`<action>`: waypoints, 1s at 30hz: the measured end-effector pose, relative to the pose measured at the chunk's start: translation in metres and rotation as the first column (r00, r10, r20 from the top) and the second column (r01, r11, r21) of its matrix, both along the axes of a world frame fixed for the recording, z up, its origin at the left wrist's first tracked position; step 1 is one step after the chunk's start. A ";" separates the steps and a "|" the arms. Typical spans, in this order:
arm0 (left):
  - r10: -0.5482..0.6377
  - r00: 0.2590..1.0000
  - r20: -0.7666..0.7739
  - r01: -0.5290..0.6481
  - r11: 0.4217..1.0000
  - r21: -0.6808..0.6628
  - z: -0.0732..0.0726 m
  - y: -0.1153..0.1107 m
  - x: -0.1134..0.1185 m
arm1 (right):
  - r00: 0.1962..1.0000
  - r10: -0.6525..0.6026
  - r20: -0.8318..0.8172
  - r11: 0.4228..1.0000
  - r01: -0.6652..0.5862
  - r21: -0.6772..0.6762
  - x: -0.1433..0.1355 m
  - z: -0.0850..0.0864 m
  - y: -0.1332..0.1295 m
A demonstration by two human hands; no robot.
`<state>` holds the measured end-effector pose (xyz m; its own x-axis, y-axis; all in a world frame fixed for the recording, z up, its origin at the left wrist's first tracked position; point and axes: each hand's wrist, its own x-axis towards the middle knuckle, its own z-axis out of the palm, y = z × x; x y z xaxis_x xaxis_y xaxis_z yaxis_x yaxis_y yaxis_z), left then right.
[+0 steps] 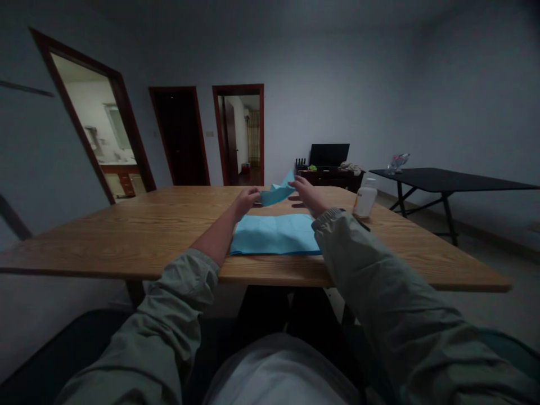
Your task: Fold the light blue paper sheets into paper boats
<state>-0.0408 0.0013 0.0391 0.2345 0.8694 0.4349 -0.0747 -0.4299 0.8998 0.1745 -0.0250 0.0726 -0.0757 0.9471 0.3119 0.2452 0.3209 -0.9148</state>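
Between my two hands a small piece of light blue paper or cloth (276, 194) is held up above the wooden table (169, 236), with one corner pointing upward. My left hand (248, 202) pinches its left end. At its upper right end my right hand (307, 194) grips it with thumb and index finger, the other fingers spread apart. Below, a larger light blue folded sheet or stack (274, 233) lies flat near the table's front edge, its right side partly hidden by my right sleeve.
A white bottle (365, 199) stands on the table to the right, beside a thin dark object (361, 224). Farther right is a black table (442, 179) bearing a clear glass-like item (397, 162). A screen (329, 154) stands on a dark cabinet by the back wall.
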 end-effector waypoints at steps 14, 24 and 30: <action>0.065 0.985 0.157 -0.012 0.948 -0.317 -0.018 -0.004 0.031 | 0.916 0.054 -0.398 0.990 0.004 0.144 -0.041 -0.067 0.043; -0.046 0.984 0.173 0.076 0.982 -0.173 -0.026 0.008 0.031 | 0.843 0.118 -0.525 0.989 -0.053 0.137 -0.027 -0.062 0.048; 0.048 0.996 0.074 -0.037 0.989 -0.143 -0.026 0.012 0.027 | 0.977 0.006 -0.212 0.965 0.050 0.257 -0.026 -0.059 0.045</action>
<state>-0.0143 0.0135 0.0135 0.1668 0.9320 0.3219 -0.1309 -0.3026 0.9441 0.1490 0.0200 0.0136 0.0374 0.8317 0.5540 0.0671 0.5510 -0.8318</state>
